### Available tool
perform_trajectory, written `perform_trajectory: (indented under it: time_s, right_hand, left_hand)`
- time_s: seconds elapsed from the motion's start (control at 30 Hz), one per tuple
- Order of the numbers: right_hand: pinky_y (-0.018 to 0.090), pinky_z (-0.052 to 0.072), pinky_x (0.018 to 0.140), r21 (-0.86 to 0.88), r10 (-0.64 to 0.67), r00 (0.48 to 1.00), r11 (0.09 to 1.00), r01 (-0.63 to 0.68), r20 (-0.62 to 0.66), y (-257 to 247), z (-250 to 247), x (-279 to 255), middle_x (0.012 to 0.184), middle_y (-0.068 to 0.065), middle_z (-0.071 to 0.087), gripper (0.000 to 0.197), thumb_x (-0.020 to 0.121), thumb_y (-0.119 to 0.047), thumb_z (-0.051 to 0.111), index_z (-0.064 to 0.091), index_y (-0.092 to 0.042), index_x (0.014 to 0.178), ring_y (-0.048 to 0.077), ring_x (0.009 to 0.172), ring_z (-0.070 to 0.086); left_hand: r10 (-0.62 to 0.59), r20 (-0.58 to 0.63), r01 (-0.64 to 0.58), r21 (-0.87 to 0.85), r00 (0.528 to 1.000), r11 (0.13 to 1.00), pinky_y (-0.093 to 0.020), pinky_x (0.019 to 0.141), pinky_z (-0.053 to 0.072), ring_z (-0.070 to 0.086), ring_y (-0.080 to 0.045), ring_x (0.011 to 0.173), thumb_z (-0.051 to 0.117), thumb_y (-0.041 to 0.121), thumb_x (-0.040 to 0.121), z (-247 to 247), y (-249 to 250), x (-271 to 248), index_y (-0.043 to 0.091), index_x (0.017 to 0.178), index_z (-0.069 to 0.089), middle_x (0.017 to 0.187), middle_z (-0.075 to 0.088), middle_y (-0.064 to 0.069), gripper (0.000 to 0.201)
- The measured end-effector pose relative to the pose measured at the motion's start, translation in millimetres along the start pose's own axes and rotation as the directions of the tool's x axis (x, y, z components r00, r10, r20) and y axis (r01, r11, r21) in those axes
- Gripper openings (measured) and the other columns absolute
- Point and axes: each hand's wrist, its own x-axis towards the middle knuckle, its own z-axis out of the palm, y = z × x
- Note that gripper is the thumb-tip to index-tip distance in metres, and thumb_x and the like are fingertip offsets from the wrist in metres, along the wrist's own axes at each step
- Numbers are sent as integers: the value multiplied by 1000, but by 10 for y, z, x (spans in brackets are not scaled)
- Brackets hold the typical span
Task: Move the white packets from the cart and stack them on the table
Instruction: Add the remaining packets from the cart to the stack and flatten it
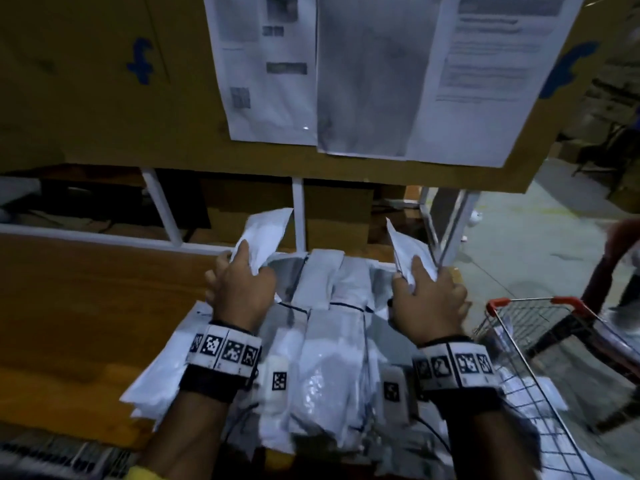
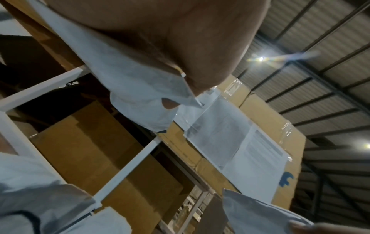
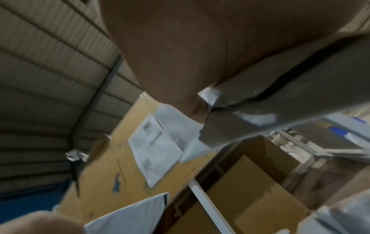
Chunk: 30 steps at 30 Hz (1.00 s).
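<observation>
A heap of white packets lies in overlapping rows on the wooden table. My left hand grips one white packet by its near end, its far end sticking up over the heap's back left. My right hand grips another white packet above the heap's back right. The left wrist view shows the left packet pinched under the palm. In the right wrist view the right packet is blurred against the palm. The wire cart stands at the right.
A big cardboard box with taped paper sheets sits on a white frame behind the table. More packets lie inside the cart. Another person stands at the right edge, on the concrete floor.
</observation>
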Motion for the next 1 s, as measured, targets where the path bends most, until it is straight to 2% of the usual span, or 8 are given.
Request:
perform_trajectory:
  time_s: [0.2,0.37,0.5,0.6,0.7,0.8,0.9,1.0]
  right_hand:
    - [54,23,116,-178,83,995,981,-70,64,-553,672,747,159,22,20,60,99,-56,31,30,-30,154,44,143,19]
    - [51,32,108,-357,153,978,930,-93,145,-729,1270,1059,153,22,27,60,96,-57,41,36,-28,148,42,136,29]
    - [54,21,116,-378,209,946,920,-105,246,-682,1643,1172,162,23,8,67,97,-61,35,26,-28,155,44,146,13]
    - [56,11,118,-424,276,909,897,-126,312,-640,1815,1207,164,22,-4,83,92,-74,32,14,-29,159,44,149,3]
    - [60,7,117,-448,302,886,885,-123,353,-625,1873,1222,164,22,-7,93,86,-83,28,10,-28,159,44,149,-1]
    - [60,9,118,-426,302,898,893,-148,320,-629,1796,1224,164,23,-5,91,88,-80,29,11,-27,159,44,149,-1]
    - [58,13,118,-386,298,915,904,-181,270,-650,1656,1221,164,22,1,86,91,-76,32,13,-26,159,43,150,4]
    - [54,22,117,-334,266,940,924,-185,215,-641,1410,1177,161,19,18,79,93,-72,37,26,-26,156,41,147,16]
  left_hand:
    - [-1,202,-24,119,979,993,-52,118,16,20,-42,143,47,48,95,381,-71,937,28,152,32,161,18,-14,63]
    - [-48,358,-59,281,933,958,-52,118,11,6,-39,149,46,53,96,915,-158,1417,28,159,12,165,-2,-13,76]
    - [-11,349,-118,347,937,930,-53,115,21,16,-42,145,50,53,95,1236,-289,1524,24,158,17,164,4,-19,77]
    - [-25,396,-144,392,918,909,-53,115,22,15,-43,145,45,57,97,1392,-426,1597,22,159,13,164,1,-21,78]
    - [-72,486,-172,439,871,882,-53,116,18,8,-42,148,40,64,96,1473,-527,1672,23,160,4,164,-6,-20,84]
    - [-79,545,-203,437,835,876,-53,117,14,5,-43,149,36,71,94,1472,-567,1700,24,160,0,165,-9,-19,88]
    - [-67,545,-210,430,836,878,-56,117,13,5,-43,149,32,74,93,1397,-542,1693,26,160,5,165,-5,-19,87]
    - [-44,470,-159,383,881,910,-59,116,14,11,-44,148,34,74,93,1239,-429,1661,28,158,20,164,7,-19,81]
